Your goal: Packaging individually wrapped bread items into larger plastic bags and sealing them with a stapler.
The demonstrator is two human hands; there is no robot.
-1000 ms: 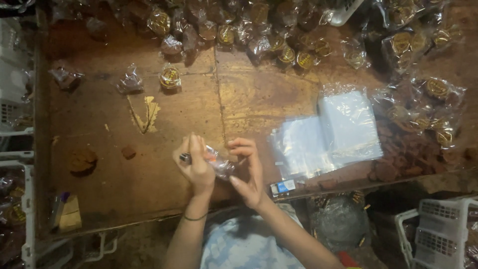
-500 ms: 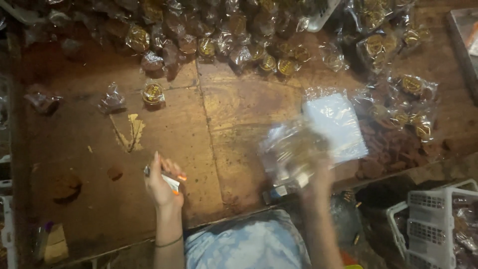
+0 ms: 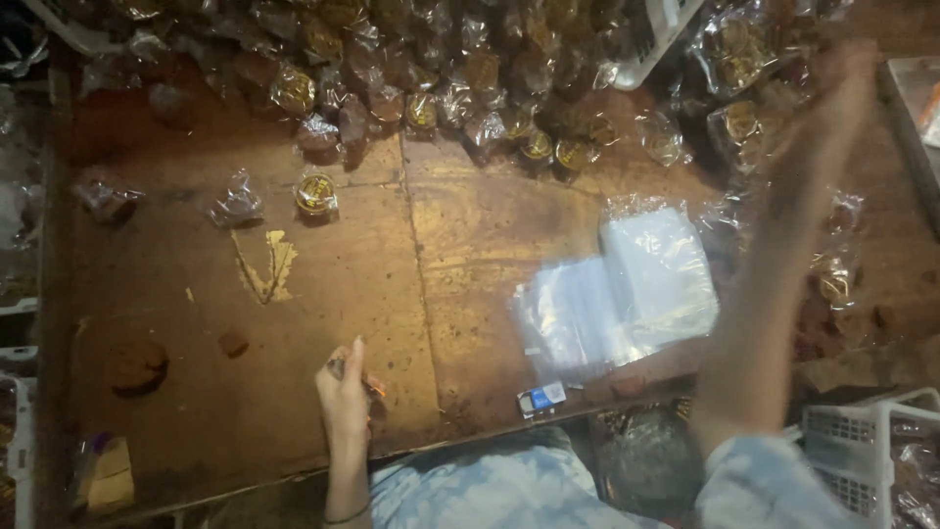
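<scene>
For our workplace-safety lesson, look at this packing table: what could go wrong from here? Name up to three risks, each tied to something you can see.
1. The right hand swings, blurred, over the heap of wrapped sweets; it could knock packets off the table.
2. The left hand holds a small object near the table edge; it could slip off.
3. The loose stack of clear bags lies under the moving arm and could be swept aside.
</scene>
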